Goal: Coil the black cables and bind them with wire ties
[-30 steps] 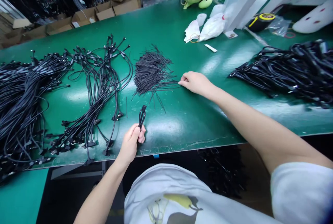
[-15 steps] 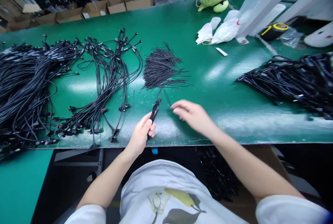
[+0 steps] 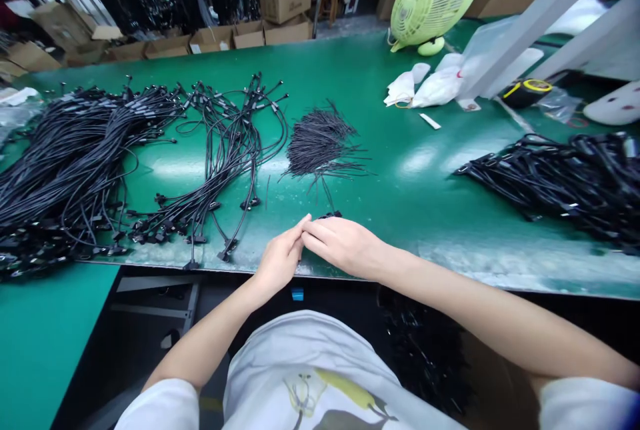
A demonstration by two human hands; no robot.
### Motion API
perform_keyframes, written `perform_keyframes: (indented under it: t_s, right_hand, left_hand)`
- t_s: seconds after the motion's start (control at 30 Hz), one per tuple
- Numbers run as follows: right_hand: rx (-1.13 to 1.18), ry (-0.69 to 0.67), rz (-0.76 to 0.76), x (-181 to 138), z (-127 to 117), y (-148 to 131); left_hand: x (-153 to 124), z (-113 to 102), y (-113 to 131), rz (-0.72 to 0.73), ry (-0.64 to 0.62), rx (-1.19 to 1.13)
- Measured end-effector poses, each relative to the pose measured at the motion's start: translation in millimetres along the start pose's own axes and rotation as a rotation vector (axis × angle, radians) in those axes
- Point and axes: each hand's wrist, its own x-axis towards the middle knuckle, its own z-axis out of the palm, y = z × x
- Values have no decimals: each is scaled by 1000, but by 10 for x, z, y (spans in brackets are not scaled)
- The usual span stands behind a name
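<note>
Near the table's front edge my left hand [image 3: 277, 260] is closed on a folded black cable [image 3: 331, 215]. Only the cable's end shows, just above the knuckles of my right hand [image 3: 345, 247]; the rest is hidden. My right hand lies over the cable, its closed fingertips meeting those of my left hand. What those fingers pinch is hidden. Just beyond the hands lies a pile of short thin black ties [image 3: 320, 143], with a few stray ones reaching toward the cable end.
To the left lie a loose group of black cables [image 3: 233, 150] and a larger heap of cables [image 3: 85, 150]. Folded cables [image 3: 555, 180] are piled at the right. A green fan [image 3: 433, 0], white plastic bags [image 3: 435, 87] and a tape measure [image 3: 527, 92] stand at the back right of the green table [image 3: 400, 217].
My right hand has come left from beside the cable onto it, meeting my left hand. The cable has turned and is now mostly covered. The view has tilted up a little.
</note>
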Motion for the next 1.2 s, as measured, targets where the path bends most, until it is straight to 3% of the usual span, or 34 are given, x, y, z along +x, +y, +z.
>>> perform_keyframes:
  t_s: [0.13, 0.33, 0.43, 0.53, 0.6, 0.73, 0.8, 0.9, 0.97, 1.1, 1.2]
  right_hand:
    - [-94, -133, -64, 60, -109, -3]
    - [-213, -256, -230, 73, -189, -68]
    - [-252, -338, -212, 81, -187, -61]
    - [-179, -387, -19, 102, -119, -34]
    - [-83, -352, 167, 117, -43, -20]
    - [86, -165, 490, 133, 86, -74]
    - [296, -45, 670, 125, 117, -138]
    - [747, 68, 862, 76, 145, -199]
    - [906, 61, 892, 17, 158, -170]
    - [810, 75, 945, -101, 104, 11]
    - [692, 140, 903, -99, -17, 9]
  left_hand:
    - [-44, 24, -17, -74, 31, 7]
    - [-90, 98, -90, -27, -17, 9]
    - [-86, 124, -70, -3, -32, -85]
    - [-29, 143, 2, -88, -12, -268]
    - [29, 158, 70, -153, 29, -451]
    - [142, 192, 177, -128, 86, -866]
    - [176, 190, 182, -75, 131, -953]
    - [165, 135, 137, 32, 283, -794]
    - [109, 76, 102, 111, 291, -549]
    - [-27, 29, 42, 299, 134, -84]
    - [-32, 57, -2, 302, 85, 51]
